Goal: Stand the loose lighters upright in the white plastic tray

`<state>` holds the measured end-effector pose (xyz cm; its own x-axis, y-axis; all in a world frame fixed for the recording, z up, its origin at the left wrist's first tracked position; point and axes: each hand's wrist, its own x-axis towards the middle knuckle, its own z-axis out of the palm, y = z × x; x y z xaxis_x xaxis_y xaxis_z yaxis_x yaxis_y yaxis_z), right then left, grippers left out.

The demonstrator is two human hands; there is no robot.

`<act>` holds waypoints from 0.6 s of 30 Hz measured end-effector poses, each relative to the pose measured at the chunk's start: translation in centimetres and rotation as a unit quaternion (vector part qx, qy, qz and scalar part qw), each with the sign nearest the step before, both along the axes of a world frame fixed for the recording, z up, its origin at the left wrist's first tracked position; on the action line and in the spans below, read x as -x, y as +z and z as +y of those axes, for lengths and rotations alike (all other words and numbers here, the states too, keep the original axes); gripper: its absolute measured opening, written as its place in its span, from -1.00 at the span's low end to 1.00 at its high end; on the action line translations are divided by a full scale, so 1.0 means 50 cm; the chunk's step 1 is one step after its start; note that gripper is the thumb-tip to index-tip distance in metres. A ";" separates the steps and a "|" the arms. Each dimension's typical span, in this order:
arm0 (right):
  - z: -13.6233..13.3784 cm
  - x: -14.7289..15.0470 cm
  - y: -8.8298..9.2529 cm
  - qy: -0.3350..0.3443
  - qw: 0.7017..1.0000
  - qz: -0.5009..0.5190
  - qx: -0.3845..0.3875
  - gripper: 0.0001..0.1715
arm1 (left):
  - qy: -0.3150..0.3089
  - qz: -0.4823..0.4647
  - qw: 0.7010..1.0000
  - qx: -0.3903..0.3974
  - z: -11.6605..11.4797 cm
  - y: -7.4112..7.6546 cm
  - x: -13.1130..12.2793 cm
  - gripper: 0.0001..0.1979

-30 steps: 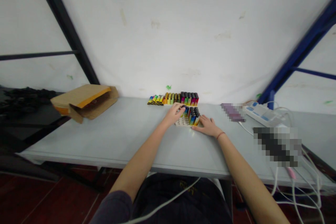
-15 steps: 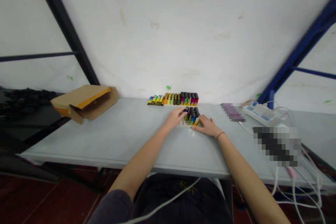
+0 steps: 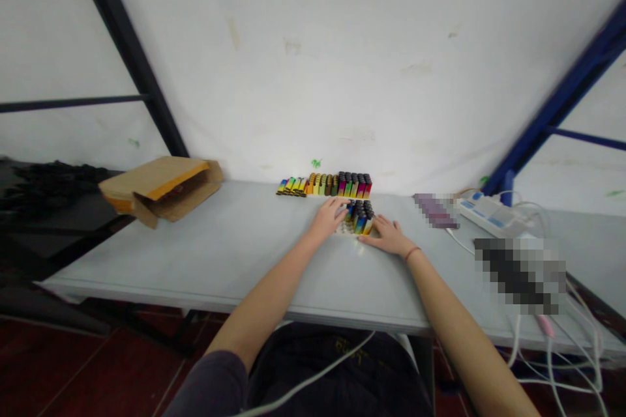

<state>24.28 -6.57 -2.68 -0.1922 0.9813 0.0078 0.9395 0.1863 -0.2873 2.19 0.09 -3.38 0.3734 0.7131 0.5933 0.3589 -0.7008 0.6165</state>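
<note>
- Touching the upright lighters (image 3: 359,217) from both sides, the left hand (image 3: 327,220) and right hand (image 3: 385,235) seem to keep them together.
- Their fingers (image 3: 338,207) spread wide; real grip cannot be told.
- These lighters stand on the table (image 3: 205,241), near a far row of lighters (image 3: 323,186).

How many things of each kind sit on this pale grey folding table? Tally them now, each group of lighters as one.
Open brown cardboard box: 1
White plastic power strip: 1
Groups of multicoloured disposable lighters (back row, cluster): 2
Pixelated objects: 2
Total: 6
</note>
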 end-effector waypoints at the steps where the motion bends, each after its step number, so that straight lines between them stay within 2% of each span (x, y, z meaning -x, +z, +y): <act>1: 0.000 0.000 0.000 0.001 1.000 0.000 0.000 -0.27 | -0.002 0.008 1.000 -0.011 -0.001 -0.001 -0.001 -0.73; 3: -0.001 0.001 0.001 0.000 1.000 0.002 0.001 -0.26 | 0.000 0.023 0.999 -0.025 0.001 0.001 0.000 -0.71; 5: -0.003 0.002 0.003 -0.001 1.000 0.003 0.002 -0.27 | 0.032 0.035 0.998 -0.043 0.014 0.011 0.008 -0.70; 8: -0.007 0.005 0.009 0.002 1.000 0.006 0.008 -0.28 | 0.158 0.047 0.985 -0.051 0.063 0.041 0.047 -0.64; 10: -0.010 0.007 0.012 0.004 1.000 0.008 0.013 -0.27 | 0.260 0.077 0.962 -0.021 0.106 0.060 0.091 -0.56; 12: -0.012 0.009 0.014 0.001 1.000 0.010 0.015 -0.28 | 0.319 0.128 0.939 0.004 0.147 0.070 0.141 -0.50; 15: -0.013 0.009 0.014 -0.005 1.000 0.014 0.016 -0.29 | 0.280 0.255 0.923 0.067 0.186 0.066 0.208 -0.45; 18: -0.011 0.007 0.009 -0.004 1.000 0.017 0.015 -0.29 | 0.234 0.334 0.906 0.114 0.200 0.049 0.247 -0.43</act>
